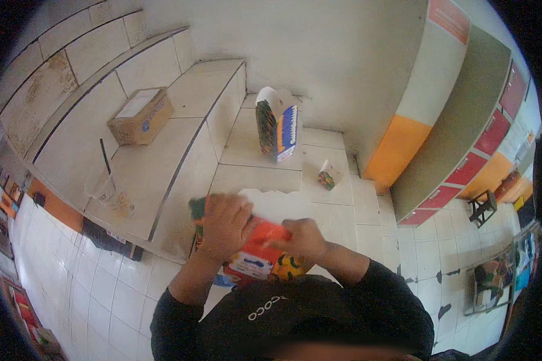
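Head view: the red carton [270, 233] is over the desk [247, 178], with the left hand [226, 224] on top and the right hand [306, 239] at its right side; whether either grip is clamped, I cannot tell. Uneven pressure could crease it.

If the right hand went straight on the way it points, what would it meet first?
Probably the left hand, across the red carton; the right hand is blurred and depth is unclear.
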The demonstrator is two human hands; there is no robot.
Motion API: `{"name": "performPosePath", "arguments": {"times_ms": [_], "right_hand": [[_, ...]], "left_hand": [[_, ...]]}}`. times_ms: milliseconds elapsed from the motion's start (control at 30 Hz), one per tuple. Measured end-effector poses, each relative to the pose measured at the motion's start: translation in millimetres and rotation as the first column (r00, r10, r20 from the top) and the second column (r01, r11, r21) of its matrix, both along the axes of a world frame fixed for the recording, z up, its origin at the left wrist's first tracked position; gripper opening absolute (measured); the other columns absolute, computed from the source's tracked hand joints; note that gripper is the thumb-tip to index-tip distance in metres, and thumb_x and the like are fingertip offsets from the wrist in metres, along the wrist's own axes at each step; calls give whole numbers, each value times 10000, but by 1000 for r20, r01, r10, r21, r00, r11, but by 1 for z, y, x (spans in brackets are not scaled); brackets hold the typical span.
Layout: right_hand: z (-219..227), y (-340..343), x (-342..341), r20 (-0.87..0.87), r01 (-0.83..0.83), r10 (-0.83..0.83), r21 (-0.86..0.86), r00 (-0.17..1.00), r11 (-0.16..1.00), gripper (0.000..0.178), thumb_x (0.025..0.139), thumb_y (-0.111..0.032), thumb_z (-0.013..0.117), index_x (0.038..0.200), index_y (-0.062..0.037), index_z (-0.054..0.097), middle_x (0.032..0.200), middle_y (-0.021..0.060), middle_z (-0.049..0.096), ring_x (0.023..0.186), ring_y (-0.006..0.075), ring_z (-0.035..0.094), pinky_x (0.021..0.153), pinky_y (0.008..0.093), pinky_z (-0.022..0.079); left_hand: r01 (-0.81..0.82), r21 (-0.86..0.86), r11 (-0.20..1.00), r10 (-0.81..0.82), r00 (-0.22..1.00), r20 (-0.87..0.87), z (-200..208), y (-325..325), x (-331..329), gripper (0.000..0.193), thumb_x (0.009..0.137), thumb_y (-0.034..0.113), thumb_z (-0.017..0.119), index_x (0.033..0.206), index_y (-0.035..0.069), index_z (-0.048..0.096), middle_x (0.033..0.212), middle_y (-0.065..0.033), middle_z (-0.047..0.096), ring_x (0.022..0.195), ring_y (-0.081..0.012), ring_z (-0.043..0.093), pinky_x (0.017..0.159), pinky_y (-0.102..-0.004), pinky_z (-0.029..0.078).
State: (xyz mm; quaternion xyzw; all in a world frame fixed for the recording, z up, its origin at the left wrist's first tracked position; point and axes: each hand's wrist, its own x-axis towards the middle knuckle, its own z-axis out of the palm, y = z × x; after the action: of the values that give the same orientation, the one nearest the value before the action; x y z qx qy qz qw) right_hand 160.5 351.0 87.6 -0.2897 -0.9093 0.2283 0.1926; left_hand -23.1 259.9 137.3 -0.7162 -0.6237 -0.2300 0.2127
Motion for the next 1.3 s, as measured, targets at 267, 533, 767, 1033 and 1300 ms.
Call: {"name": "performPosePath", "arguments": {"times_ms": [267, 533, 767, 1033, 1300], "right_hand": [[-44, 52, -8, -518, 106, -547, -655, 658, 748, 386, 782, -366, 653, 907, -1, 640, 642, 92, 615, 585, 163, 583, 548, 299, 461], [-40, 14, -29, -553, 258, -119, 182, 825, 949, 680, 745, -276, 688, 1245, 24, 337, 1238, 246, 409, 1147, 341, 414, 957, 434, 326], [-32, 59, 10, -19, -396, 457, 466, 889, 791, 575, 610, -193, 713, 1131, -90, 491, 1145, 142, 511, 1067, 313, 491, 976, 478, 327], [-108, 56, 29, 121, -451, 455, -59, 882, 891, 215, 685, -183, 679, 873, -90, 634, 861, 89, 625, 854, 279, 592, 750, 367, 475], [-102, 64, -13, 112, 20, 20, -345, 993, 938, 403, 823, -415, 569, 1015, -62, 538, 789, 180, 621, 760, 339, 609, 689, 413, 466]], "left_hand": [[147, 470, 871, -347, -492, 798, -98, -22, 7, 668, 765, 218, 664, 1285, 1, 304, 1258, -129, 425, 1156, -215, 413, 980, -397, 323], [34, 9, 999, -19, 293, 956, -90, -22, -3, 295, 812, 9, 486, 1103, -10, 533, 996, -157, 602, 928, -256, 594, 830, -346, 465], [227, -233, 946, -170, 956, 241, -100, -27, -20, 387, 701, 27, 534, 1088, 37, 542, 1068, -144, 539, 1019, -294, 521, 840, -390, 459], [166, -386, 907, -3, 921, 390, -202, -43, 7, 237, 773, 177, 543, 961, 32, 559, 949, -157, 588, 909, -328, 569, 752, -429, 462], [-33, -611, 791, 466, 681, 566, -187, 7, -14, 402, 841, 340, 505, 1102, 40, 450, 863, -221, 603, 809, -393, 585, 723, -473, 452]]}}
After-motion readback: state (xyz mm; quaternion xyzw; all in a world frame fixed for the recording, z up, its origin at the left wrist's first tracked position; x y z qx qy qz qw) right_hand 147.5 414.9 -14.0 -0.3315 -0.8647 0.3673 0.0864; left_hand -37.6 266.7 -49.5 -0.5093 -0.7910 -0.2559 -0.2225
